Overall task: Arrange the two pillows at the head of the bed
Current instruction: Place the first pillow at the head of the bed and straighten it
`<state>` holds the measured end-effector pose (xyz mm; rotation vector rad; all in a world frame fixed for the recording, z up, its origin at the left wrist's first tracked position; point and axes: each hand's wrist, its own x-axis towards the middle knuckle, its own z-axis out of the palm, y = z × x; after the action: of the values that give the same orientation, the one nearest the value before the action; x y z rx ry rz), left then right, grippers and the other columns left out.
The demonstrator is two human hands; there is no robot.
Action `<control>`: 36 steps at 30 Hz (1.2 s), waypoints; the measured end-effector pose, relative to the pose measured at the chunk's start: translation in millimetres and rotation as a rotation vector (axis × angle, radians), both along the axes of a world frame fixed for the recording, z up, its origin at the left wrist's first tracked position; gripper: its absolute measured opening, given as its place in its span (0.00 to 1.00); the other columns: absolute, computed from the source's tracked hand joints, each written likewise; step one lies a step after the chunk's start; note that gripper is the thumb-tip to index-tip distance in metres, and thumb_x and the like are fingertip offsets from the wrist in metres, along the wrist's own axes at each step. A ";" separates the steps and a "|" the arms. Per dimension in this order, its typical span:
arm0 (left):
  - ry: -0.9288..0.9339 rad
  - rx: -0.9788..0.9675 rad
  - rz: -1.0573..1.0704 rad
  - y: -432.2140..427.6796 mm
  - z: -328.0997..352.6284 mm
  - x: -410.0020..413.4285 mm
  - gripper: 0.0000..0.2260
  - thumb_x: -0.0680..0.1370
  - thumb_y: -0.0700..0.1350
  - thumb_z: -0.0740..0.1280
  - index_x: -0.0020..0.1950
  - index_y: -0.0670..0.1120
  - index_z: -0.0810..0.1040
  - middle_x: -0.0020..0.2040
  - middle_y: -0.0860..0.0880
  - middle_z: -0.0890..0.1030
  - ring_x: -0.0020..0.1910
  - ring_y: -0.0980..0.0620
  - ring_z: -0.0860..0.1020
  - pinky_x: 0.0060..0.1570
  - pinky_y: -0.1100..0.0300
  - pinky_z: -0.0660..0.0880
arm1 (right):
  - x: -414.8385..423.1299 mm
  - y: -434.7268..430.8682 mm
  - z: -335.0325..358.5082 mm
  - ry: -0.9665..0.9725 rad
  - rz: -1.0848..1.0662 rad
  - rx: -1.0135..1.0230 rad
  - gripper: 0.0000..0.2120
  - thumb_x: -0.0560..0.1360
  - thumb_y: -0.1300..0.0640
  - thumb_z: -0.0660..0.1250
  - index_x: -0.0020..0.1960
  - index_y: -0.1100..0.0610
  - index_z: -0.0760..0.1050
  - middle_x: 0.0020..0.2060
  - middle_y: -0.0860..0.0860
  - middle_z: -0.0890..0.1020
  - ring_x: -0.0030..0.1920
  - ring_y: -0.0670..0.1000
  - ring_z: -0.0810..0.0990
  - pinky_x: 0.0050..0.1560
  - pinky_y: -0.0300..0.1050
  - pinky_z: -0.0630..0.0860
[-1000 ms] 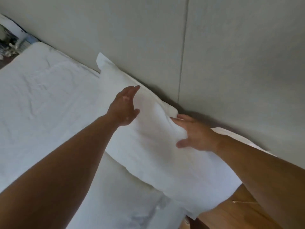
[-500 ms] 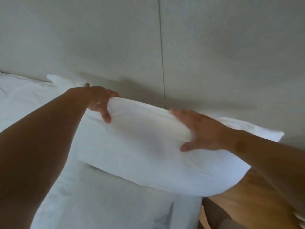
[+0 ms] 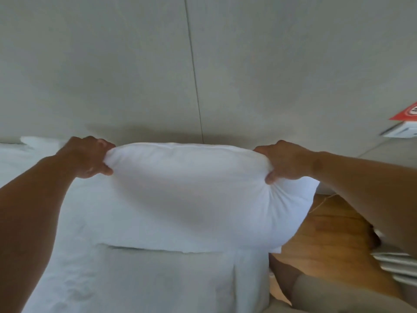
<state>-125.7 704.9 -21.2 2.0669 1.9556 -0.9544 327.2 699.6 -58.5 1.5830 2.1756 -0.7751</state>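
A plump white pillow (image 3: 187, 190) lies at the head of the bed, against the grey headboard wall. My left hand (image 3: 88, 158) clutches its upper left corner, bunching the fabric. My right hand (image 3: 285, 162) clutches its upper right corner the same way. The pillow's right end hangs past the mattress edge. A corner of white fabric (image 3: 33, 142) shows at the far left by the wall; I cannot tell if it is the second pillow.
The white sheet (image 3: 140, 279) covers the bed below the pillow. The grey panelled wall (image 3: 248, 75) rises right behind. Wooden floor (image 3: 327, 240) lies to the right of the bed. A red-and-white sign (image 3: 406, 114) and a white box sit at the far right.
Both hands have shifted from resting on the pillow's top to gripping its two upper corners. My view has swung to face the wall squarely, with the pillow raised and puffed.
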 end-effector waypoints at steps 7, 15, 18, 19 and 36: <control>0.041 0.125 -0.015 14.7 42.7 -13.6 0.16 0.70 0.60 0.77 0.52 0.55 0.80 0.54 0.50 0.86 0.56 0.45 0.83 0.54 0.52 0.78 | -10.9 10.8 33.4 0.045 -0.037 0.135 0.33 0.64 0.43 0.80 0.66 0.41 0.74 0.54 0.49 0.84 0.56 0.55 0.79 0.56 0.54 0.77; 0.000 0.267 0.046 64.5 26.1 -37.7 0.33 0.66 0.59 0.81 0.70 0.52 0.79 0.62 0.46 0.86 0.60 0.42 0.83 0.58 0.51 0.78 | -29.3 34.8 22.7 0.014 -0.131 0.345 0.36 0.63 0.41 0.80 0.68 0.42 0.71 0.54 0.49 0.84 0.55 0.57 0.81 0.52 0.52 0.78; -0.084 0.165 0.151 71.8 -8.2 -51.3 0.41 0.64 0.54 0.83 0.76 0.55 0.73 0.67 0.45 0.83 0.66 0.42 0.79 0.63 0.49 0.76 | -30.8 33.3 6.7 0.004 -0.131 0.300 0.42 0.61 0.38 0.80 0.71 0.44 0.68 0.59 0.48 0.82 0.60 0.55 0.78 0.57 0.52 0.75; -0.109 0.143 0.148 75.5 -21.0 -61.1 0.45 0.62 0.53 0.84 0.77 0.55 0.72 0.69 0.46 0.82 0.68 0.42 0.78 0.64 0.48 0.75 | -30.4 34.4 2.9 -0.005 -0.133 0.277 0.44 0.60 0.37 0.80 0.71 0.45 0.67 0.61 0.48 0.80 0.61 0.55 0.77 0.58 0.53 0.75; 0.096 0.289 0.032 76.4 40.7 -57.3 0.21 0.70 0.62 0.75 0.62 0.61 0.80 0.56 0.56 0.85 0.59 0.49 0.82 0.55 0.55 0.77 | -32.3 47.0 26.2 -0.127 -0.068 0.355 0.30 0.68 0.39 0.77 0.67 0.44 0.74 0.52 0.51 0.84 0.55 0.57 0.81 0.48 0.50 0.73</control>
<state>-183.1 781.3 19.5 2.1616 2.2884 -0.8200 294.9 746.6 -32.3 1.8244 2.2669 -0.3030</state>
